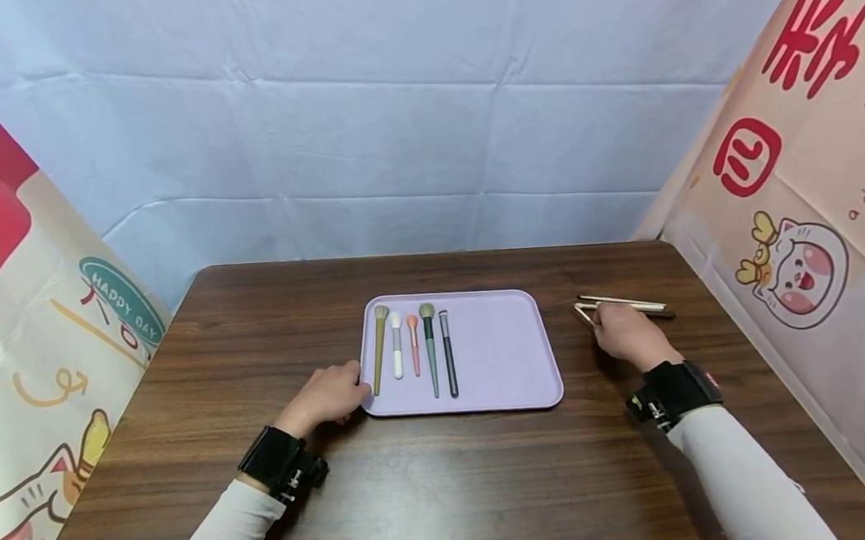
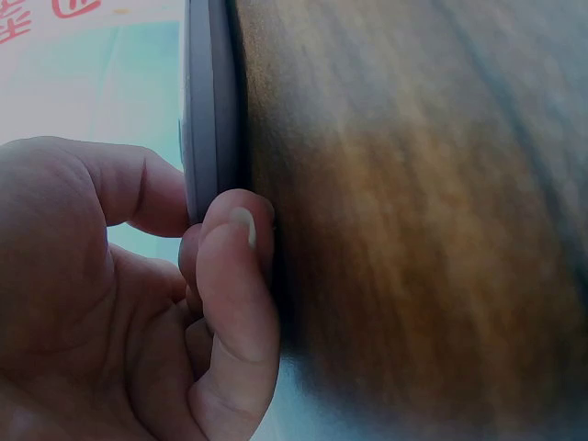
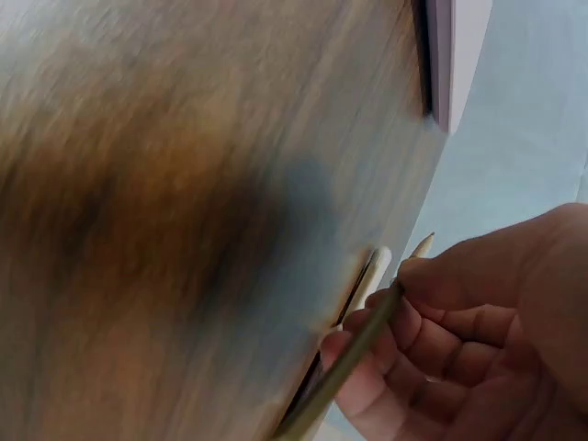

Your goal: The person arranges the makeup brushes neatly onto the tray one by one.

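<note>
A lilac tray [image 1: 504, 348] lies on the table with several makeup brushes in a row on its left half: an olive one [image 1: 380, 352], a white one [image 1: 397, 346], a coral one [image 1: 414, 345], a green one [image 1: 431, 353] and a dark grey one [image 1: 448, 356]. My left hand [image 1: 330, 394] grips the tray's near left rim between thumb and curled fingers. To the right of the tray, my right hand [image 1: 630, 332] pinches a thin stick [image 3: 354, 354] with a tapered end. Close under that hand lie more slim sticks, including a pale one [image 1: 628, 300]; the hand partly hides them.
The brown wooden table [image 1: 446, 484] ends at a pale blue cloth backdrop [image 1: 380, 141]. Printed cloths hang along both sides, the right one [image 1: 807, 197] close to the table edge. Bare wood shows between the tray and the right hand.
</note>
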Demonstrator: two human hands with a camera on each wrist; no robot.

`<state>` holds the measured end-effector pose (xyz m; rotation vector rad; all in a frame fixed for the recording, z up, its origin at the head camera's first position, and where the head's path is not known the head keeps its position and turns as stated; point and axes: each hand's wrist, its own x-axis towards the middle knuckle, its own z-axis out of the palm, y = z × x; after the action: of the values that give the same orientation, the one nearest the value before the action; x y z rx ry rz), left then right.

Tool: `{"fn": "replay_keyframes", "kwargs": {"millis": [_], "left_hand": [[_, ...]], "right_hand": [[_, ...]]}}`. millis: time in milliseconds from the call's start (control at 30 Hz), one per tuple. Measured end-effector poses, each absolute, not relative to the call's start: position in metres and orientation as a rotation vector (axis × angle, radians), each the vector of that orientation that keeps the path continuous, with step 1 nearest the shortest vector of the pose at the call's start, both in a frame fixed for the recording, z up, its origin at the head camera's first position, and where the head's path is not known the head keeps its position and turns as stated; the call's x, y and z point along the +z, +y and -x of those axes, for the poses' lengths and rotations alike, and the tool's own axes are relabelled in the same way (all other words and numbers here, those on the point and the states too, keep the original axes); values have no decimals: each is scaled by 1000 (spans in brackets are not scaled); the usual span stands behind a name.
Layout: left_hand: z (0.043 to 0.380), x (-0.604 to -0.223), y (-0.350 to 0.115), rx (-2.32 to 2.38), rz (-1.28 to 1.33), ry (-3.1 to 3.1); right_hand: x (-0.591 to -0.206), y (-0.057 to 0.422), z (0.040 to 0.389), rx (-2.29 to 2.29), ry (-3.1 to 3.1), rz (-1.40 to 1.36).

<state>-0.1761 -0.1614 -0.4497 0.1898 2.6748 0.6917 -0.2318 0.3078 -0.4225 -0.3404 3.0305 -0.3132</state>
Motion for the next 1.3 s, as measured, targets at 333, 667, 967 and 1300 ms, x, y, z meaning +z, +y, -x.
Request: {"fn": "replay_keyframes", "kwargs": {"millis": [333,667,967,1300], "left_hand": [[176,-451,-162,692,-211,2678],[175,-449,-161,688,-218,2679],[175,-447,-160,687,-220,2684],[175,-447,-161,689,-207,2677]], "right_hand": [[-415,287,230,-351,2990,290],[-413,267,231,-382,2959,279],[-413,246,232,-435,2940,294],[-411,217,231,-454,2965,293]]}}
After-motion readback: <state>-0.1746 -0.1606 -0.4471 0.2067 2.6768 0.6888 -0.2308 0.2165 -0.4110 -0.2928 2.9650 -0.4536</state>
